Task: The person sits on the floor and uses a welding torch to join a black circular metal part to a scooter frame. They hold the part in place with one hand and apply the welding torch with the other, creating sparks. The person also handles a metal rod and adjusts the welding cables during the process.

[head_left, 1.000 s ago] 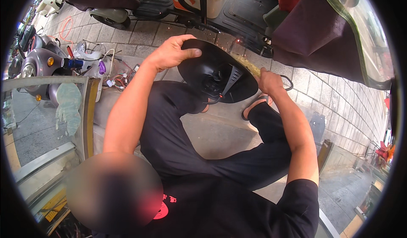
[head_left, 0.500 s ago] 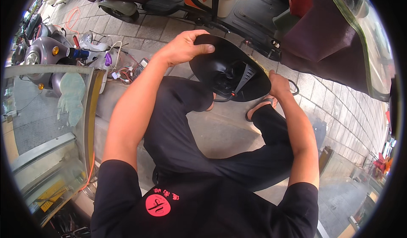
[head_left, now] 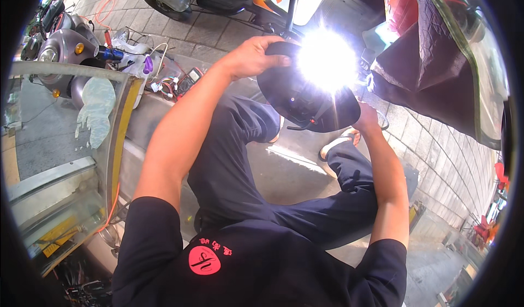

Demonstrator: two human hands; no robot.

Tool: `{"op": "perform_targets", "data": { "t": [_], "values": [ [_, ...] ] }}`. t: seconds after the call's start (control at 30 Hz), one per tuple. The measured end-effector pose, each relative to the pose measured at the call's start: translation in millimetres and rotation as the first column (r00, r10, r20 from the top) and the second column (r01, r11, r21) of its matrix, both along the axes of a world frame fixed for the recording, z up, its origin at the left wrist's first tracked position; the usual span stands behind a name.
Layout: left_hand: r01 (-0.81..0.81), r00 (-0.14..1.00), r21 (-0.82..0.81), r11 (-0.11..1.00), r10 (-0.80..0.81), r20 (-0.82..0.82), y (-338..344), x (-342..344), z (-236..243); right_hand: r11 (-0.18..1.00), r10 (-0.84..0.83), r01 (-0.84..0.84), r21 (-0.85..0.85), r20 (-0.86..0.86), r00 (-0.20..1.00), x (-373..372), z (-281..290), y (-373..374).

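Note:
A black rounded shell (head_left: 314, 116) is held up in front of my knees between both hands. A slotted triangular piece and a short black cord with an orange tip show on it. My left hand (head_left: 255, 57) is closed on its upper left edge, thumb on the near face and fingers behind. My right hand (head_left: 367, 117) grips its lower right edge, the fingers mostly hidden behind it. A blinding white glare (head_left: 327, 61) covers the shell's upper right part. I cannot tell whether it is a lamp or a reflection. A dark loop (head_left: 385, 122) shows beside my right hand.
To the left lie loose wires with connectors (head_left: 164, 86) and a small meter-like device (head_left: 194, 76), near a grey scooter (head_left: 63, 50). A framed glass panel (head_left: 125, 110) stands at my left elbow. Ahead is a vehicle with a dark purple cover (head_left: 431, 83). Paving lies beyond.
A strong white glare has appeared over the shell, and bright light now falls on my legs and the step. The shell has shifted slightly right in view, still in both hands.

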State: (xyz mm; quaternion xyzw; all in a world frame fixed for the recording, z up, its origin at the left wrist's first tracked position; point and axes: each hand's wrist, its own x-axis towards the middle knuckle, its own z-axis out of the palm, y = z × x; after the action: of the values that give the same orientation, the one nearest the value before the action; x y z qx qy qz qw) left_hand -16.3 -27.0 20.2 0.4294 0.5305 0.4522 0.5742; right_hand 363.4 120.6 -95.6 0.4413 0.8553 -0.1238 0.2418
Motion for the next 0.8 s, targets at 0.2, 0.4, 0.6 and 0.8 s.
{"op": "perform_targets", "data": {
  "t": [0.2,0.4,0.6,0.8],
  "values": [
    [0.043,0.997,-0.069,0.997,-0.047,-0.069,-0.9,0.2,-3.6,0.995,0.089,-0.086,0.056,-0.069,0.994,-11.4,30.4,-16.8],
    [0.094,0.988,-0.138,0.986,-0.110,-0.110,-2.7,-1.0,-3.2,1.000,-0.010,0.010,-0.002,-0.020,1.000,-20.6,30.3,-17.8],
    [0.102,0.989,-0.108,0.989,-0.112,-0.092,-0.7,0.5,-1.4,0.997,-0.076,0.076,0.008,-0.002,0.997,-17.4,29.4,-15.4],
    [0.095,0.991,-0.110,0.989,-0.105,-0.088,-0.9,0.6,-1.1,0.995,-0.099,0.099,0.000,0.021,0.995,-17.7,30.1,-12.7]
  ]
}}
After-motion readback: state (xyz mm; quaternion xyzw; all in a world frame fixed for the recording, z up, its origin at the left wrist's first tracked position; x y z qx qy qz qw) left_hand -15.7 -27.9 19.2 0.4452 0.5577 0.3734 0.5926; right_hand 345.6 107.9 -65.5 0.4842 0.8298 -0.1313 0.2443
